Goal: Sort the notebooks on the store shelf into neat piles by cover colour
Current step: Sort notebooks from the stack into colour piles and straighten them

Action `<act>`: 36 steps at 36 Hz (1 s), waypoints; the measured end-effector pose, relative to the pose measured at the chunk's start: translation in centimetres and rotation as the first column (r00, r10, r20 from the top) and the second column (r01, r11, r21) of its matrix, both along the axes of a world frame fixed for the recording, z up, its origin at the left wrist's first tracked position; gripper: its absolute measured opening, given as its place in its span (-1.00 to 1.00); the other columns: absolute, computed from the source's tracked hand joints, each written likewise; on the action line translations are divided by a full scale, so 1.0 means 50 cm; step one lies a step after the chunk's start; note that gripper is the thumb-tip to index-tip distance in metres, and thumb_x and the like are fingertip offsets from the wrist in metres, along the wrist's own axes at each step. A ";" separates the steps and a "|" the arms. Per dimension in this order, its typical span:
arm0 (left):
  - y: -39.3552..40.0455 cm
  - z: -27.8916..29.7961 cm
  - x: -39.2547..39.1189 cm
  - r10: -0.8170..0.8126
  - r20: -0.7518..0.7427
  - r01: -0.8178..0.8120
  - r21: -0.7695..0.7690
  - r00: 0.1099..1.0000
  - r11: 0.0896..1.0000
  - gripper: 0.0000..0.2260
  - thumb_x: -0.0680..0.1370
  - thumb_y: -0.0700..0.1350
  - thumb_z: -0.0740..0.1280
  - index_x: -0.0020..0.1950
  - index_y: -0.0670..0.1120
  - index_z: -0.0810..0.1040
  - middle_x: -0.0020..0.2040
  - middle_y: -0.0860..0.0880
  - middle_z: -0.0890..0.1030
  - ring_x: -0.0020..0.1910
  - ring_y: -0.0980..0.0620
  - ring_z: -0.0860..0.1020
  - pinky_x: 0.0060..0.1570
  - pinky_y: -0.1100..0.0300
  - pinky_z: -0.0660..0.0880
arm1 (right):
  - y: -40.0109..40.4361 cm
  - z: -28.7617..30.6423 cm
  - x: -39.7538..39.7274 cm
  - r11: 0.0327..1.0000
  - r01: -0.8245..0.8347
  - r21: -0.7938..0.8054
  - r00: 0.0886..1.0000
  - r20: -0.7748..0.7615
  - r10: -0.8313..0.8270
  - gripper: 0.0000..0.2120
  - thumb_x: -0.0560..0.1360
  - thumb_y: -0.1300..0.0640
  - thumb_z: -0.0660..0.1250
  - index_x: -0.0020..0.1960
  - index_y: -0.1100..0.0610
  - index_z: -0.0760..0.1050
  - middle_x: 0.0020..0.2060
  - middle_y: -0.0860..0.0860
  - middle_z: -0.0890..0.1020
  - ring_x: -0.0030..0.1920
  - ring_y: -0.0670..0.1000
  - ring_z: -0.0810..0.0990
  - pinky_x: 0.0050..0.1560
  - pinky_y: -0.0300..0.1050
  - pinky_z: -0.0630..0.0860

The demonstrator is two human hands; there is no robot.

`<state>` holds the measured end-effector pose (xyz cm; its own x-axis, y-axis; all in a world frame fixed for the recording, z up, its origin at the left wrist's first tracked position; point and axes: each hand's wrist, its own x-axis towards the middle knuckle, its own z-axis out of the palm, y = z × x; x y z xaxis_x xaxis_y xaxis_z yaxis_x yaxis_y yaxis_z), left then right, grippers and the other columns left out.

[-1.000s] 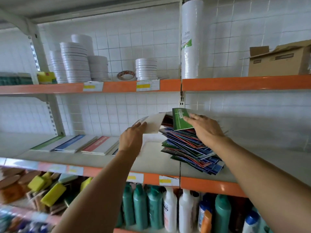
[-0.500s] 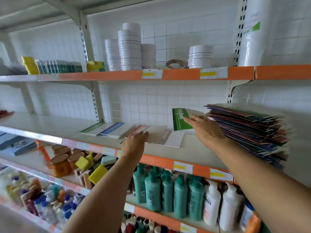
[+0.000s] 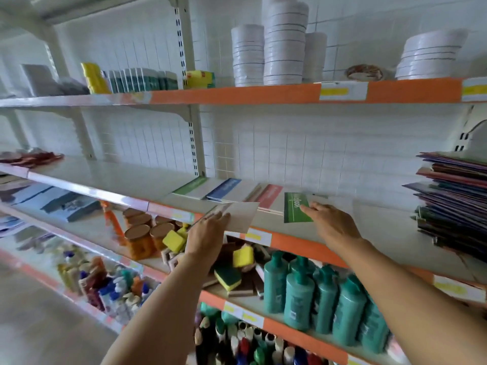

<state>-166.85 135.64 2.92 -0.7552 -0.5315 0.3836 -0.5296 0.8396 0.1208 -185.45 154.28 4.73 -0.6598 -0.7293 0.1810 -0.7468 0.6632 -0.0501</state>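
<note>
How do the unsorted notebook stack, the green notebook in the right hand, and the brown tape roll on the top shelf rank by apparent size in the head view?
1. Unsorted notebook stack, cut off by the frame edge.
2. Green notebook, held by the right hand.
3. Brown tape roll, though it sits farther from the camera, so its true size is uncertain.

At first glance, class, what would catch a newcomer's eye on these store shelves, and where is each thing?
Two bare arms reach to the middle shelf: the right hand holds a green notebook and the left hand a pale notebook at the shelf's front edge. Behind them lie three sorted piles, green, blue and red, while a tall jumbled stack of notebooks sits at the far right.
</note>
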 end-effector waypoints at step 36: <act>-0.442 0.015 -0.206 0.018 -0.006 -0.018 0.037 1.000 0.999 -0.57 0.58 -0.26 0.15 0.44 -0.01 0.36 0.46 0.01 0.36 0.31 -0.09 0.45 0.12 0.05 0.46 | -0.430 -0.009 -0.186 0.999 0.041 0.011 0.995 -0.095 -0.040 -0.40 0.60 0.34 0.02 0.55 -0.07 0.03 0.53 0.04 0.15 0.46 0.10 0.24 0.35 -0.05 0.30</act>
<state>-177.16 113.53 3.69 -0.7430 -0.5588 0.3684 -0.5435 0.8249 0.1551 -194.74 132.78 4.28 -0.6690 -0.7051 0.2351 -0.7204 0.6930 0.0284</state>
